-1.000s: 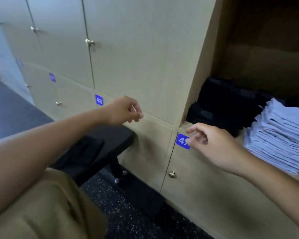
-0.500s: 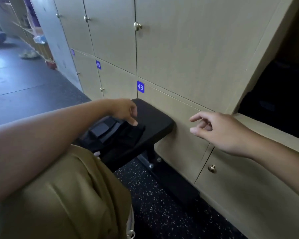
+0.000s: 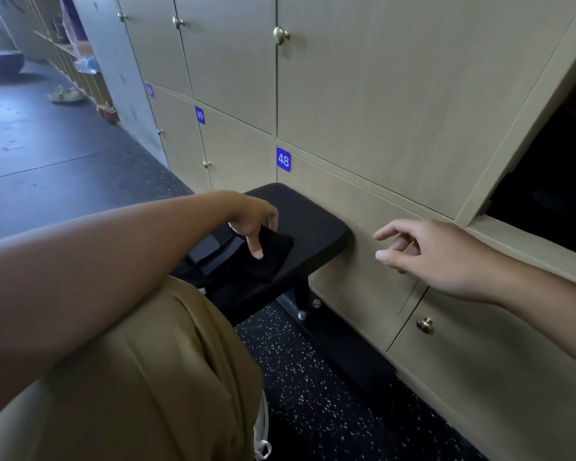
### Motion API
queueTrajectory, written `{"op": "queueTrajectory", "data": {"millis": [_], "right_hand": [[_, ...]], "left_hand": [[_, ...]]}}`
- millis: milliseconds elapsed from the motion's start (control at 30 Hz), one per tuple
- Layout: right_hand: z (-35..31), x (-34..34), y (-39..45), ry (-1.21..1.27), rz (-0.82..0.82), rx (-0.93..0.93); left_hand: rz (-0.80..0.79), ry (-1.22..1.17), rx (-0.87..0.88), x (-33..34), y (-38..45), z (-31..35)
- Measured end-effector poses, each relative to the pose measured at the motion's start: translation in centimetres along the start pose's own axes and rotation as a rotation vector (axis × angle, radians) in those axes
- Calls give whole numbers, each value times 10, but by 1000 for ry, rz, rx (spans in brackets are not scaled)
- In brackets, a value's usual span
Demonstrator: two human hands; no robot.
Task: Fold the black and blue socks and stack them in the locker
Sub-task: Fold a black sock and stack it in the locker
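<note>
A pile of black socks (image 3: 246, 261) lies on a black padded bench (image 3: 313, 224) in front of the lockers. My left hand (image 3: 253, 224) reaches down onto the top sock, fingers pointing down and touching the fabric. My right hand (image 3: 423, 251) hovers in the air to the right of the bench, fingers loosely curled, holding nothing. The open locker (image 3: 546, 181) shows at the far right as a dark opening; its contents are too dark to make out.
Beige locker doors with brass knobs (image 3: 425, 325) and blue number tags, 48 (image 3: 283, 159) among them, fill the wall. My leg in tan trousers (image 3: 147, 377) fills the lower left. Dark speckled floor lies below the bench.
The view has swung left from the open locker to the bench. My left hand has dropped onto the black socks. My right hand has pulled away from the locker's edge.
</note>
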State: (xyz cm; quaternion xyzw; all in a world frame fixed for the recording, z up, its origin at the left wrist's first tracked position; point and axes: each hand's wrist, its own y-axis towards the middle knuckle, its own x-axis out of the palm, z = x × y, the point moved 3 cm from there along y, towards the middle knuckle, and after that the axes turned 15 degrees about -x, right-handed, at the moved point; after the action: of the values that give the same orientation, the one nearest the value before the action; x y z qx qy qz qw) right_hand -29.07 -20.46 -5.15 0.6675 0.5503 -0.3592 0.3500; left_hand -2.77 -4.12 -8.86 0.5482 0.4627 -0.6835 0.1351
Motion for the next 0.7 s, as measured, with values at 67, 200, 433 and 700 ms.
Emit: {"op": "queueTrajectory", "data": {"millis": [67, 200, 433, 700], "right_hand": [[2, 1, 0, 10, -5, 3], [3, 3, 0, 23, -24, 7], [-6, 21, 20, 89, -34, -15], [-6, 72, 83, 392, -4, 102]], "left_hand": [[26, -24, 13, -1, 3, -2], [56, -78, 63, -2, 4, -6], [150, -291, 160, -20, -10, -6], [238, -476, 233, -21, -13, -3]]}}
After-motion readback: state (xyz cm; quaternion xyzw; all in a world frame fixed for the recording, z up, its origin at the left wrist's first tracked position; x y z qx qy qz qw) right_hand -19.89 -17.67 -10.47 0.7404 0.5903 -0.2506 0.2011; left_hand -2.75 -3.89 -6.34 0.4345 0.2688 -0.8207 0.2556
